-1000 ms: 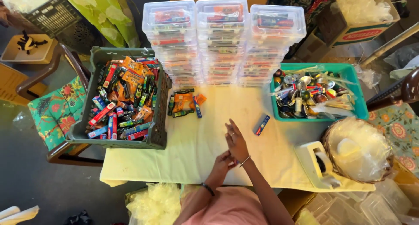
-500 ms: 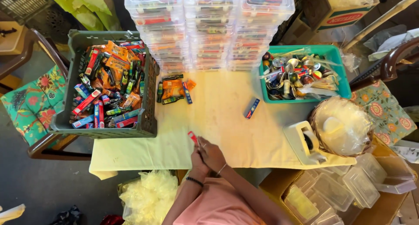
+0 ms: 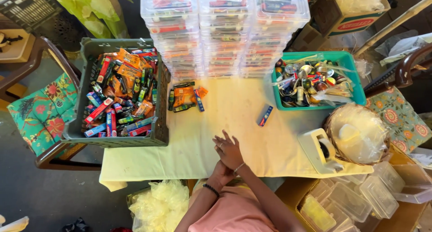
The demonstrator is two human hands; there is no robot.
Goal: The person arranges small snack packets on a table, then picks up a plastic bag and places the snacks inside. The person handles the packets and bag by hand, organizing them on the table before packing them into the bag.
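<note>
Pale yellow tablecloth [image 3: 234,119] (cluttered room); green crate [image 3: 119,139] on chair [image 3: 36,115].

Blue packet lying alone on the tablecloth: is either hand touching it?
Apart. In the head view, the small blue packet lies by the teal bin, with bare tablecloth separating it from the right hand, which covers the left hand.

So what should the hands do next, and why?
Probably reach forward for the small blue packet. Both hands, right hand over left hand, rest together at the table's near edge holding nothing I can see, and that packet lies loose and closest.
</note>
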